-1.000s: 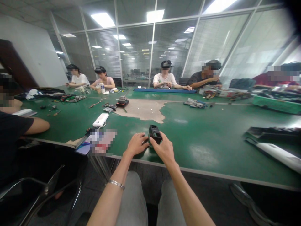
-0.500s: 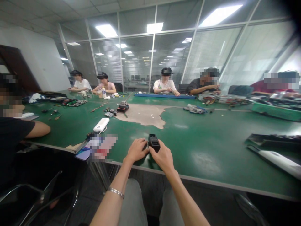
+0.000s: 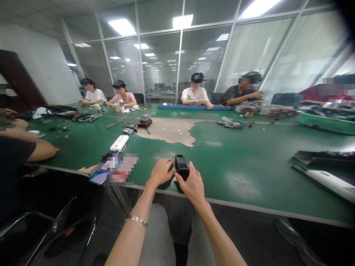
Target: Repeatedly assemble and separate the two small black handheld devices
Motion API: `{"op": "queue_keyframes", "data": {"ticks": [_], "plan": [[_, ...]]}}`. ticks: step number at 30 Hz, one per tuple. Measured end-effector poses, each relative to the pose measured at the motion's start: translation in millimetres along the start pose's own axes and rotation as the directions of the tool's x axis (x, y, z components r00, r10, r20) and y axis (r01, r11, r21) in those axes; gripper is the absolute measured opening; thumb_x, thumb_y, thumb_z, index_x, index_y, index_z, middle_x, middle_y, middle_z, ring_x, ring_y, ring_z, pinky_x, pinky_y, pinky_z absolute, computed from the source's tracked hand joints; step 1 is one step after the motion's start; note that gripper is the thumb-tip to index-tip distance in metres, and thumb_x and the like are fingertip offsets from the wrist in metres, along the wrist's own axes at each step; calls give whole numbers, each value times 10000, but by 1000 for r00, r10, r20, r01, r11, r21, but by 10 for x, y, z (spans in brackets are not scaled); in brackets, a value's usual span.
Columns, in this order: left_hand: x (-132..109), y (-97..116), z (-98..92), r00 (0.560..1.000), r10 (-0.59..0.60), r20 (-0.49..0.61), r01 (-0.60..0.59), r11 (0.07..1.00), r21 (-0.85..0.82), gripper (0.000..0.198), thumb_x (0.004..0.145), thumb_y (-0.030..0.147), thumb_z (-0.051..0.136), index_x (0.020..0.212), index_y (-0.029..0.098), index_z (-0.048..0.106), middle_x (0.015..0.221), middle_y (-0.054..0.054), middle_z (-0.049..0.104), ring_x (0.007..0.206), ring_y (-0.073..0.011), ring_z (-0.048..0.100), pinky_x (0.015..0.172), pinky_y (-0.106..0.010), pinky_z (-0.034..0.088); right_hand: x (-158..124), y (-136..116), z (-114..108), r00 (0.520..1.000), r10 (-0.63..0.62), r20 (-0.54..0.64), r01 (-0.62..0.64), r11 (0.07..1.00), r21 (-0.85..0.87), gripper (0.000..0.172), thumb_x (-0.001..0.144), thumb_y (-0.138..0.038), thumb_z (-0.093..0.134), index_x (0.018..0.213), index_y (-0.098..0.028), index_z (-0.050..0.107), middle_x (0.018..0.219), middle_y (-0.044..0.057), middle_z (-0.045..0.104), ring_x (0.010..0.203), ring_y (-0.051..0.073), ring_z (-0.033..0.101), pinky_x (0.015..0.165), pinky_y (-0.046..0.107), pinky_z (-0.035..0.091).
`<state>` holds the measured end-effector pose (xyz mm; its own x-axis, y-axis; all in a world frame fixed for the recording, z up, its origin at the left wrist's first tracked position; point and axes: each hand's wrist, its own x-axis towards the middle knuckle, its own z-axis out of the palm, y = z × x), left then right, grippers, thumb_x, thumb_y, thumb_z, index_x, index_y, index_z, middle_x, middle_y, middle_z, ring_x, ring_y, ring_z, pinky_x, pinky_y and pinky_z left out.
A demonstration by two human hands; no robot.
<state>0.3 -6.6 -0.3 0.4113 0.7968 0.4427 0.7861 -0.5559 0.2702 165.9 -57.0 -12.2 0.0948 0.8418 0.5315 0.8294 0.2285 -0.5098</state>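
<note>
A small black box-shaped device [image 3: 181, 161] stands at the table's near side, straight in front of me. Its top shows a row of small buttons or marks and a dark bluish panel. My right hand [image 3: 193, 181] is around its near right part, thumb across the near end and fingers along the right side. My left hand [image 3: 161, 173] rests beside it on the left, fingers extended and close together, the thumb reaching toward the device's near corner. Whether that thumb touches the device I cannot tell.
The green table [image 3: 210, 162] has a bare tan patch [image 3: 177, 135]. Left of my hands are a white power bank [image 3: 119, 143] and papers [image 3: 124, 168]. A white-and-black long object [image 3: 324, 181] lies right. Several people sit around; one person's arm [image 3: 44, 149] rests at left.
My view has tilted slightly down. The right fingers have loosened and lifted a little along the device's side, and its top panel shows more clearly. The left hand stays beside it.
</note>
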Motion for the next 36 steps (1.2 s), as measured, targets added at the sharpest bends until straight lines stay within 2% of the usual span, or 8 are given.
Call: {"op": "queue_keyframes", "data": {"ticks": [4, 10, 15, 20, 29, 36], "plan": [[-6, 3, -22, 1000, 19, 3, -19, 1000, 4, 465, 886, 444, 505, 1269, 181, 528, 1312, -113, 551, 1215, -239, 496, 1044, -402, 369, 7, -6, -5, 1000, 13, 8, -13, 1000, 1, 759, 832, -572, 465, 1380, -58, 354, 1243, 198, 555, 1182, 297, 478, 972, 419, 389], [-12, 30, -71, 1000, 10, 24, -10, 1000, 23, 439, 883, 430, 508, 1254, 198, 543, 1315, -101, 549, 1213, -239, 498, 1046, -402, 365, 3, -23, 0, 1000, 16, 6, -16, 1000, -5, 771, 819, -587, 475, 1391, -87, 344, 1239, 185, 564, 1161, 308, 493, 939, 428, 405], [-21, 42, -87, 1000, 11, 21, -12, 1000, 26, 433, 890, 438, 495, 1244, 195, 551, 1317, -98, 550, 1212, -236, 499, 1053, -392, 360, 4, -30, -9, 1000, -9, 19, 8, 999, 33, 622, 835, -556, 465, 1309, -155, 453, 1188, 132, 601, 1133, 295, 512, 934, 419, 406], [-17, 41, -82, 999, 13, 31, -14, 1000, 22, 431, 890, 419, 497, 1253, 192, 544, 1324, -98, 543, 1217, -240, 495, 1058, -393, 353, 21, -23, 4, 999, 34, -4, -33, 999, 22, 707, 815, -585, 493, 1334, -110, 425, 1216, 162, 581, 1132, 296, 512, 933, 400, 409], [-15, 31, -71, 999, 17, 28, -18, 999, 27, 442, 889, 435, 504, 1254, 190, 543, 1320, -100, 545, 1216, -240, 493, 1056, -389, 357, 67, -65, -60, 999, 19, 32, -21, 998, 52, 508, 833, -519, 501, 1229, -201, 521, 1088, 91, 646, 998, 259, 576, 873, 374, 426], [-15, 10, -39, 999, 29, 15, -29, 999, 35, 447, 894, 446, 497, 1246, 175, 546, 1312, -105, 551, 1208, -237, 501, 1054, -383, 359, 99, -65, -72, 998, 35, 50, -37, 998, 53, 483, 817, -518, 521, 1173, -193, 559, 1016, 100, 664, 952, 254, 604, 824, 360, 438]]}}
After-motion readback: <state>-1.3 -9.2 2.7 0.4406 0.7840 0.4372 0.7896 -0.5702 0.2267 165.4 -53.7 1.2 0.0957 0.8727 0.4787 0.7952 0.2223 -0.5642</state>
